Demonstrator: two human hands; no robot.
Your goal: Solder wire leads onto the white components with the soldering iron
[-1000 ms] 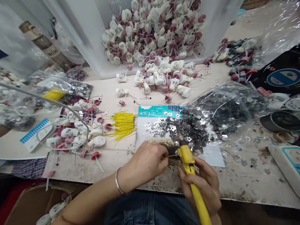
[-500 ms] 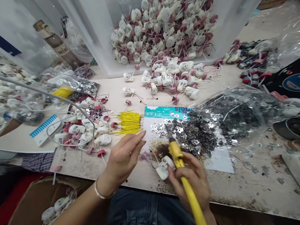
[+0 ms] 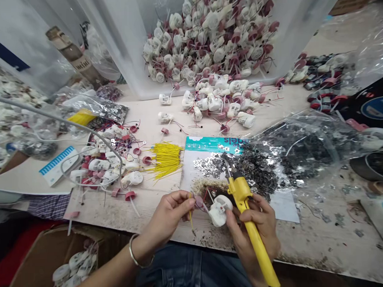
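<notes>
Between the thumb and fingers of my left hand point(image 3: 173, 209) is a short yellow wire point(image 3: 191, 221), hanging downward. My right hand point(image 3: 254, 229) grips a yellow soldering iron point(image 3: 254, 241), its metal tip pointing up and away over the small metal plates point(image 3: 255, 170). The same hand's thumb and fingers hold a white plastic part point(image 3: 218, 210) with a pink cap point(image 3: 199, 201) and thin wires hanging off it. The cap lies close to my left fingertips; whether they touch it I cannot tell. A bundle of yellow wires point(image 3: 167, 159) lies beyond my left hand.
Behind stands a clear plastic bin point(image 3: 131, 78) with many white-and-pink parts. More such parts point(image 3: 106, 167) lie to the left, under a grey cable point(image 3: 120, 162). A clear bag of metal plates point(image 3: 314, 143) lies at the right. A cardboard box point(image 3: 29, 266) stands below left.
My left hand has come down and right from beside the wire bundle, now with a yellow wire. My right hand, with the iron and white part, has shifted slightly right.
</notes>
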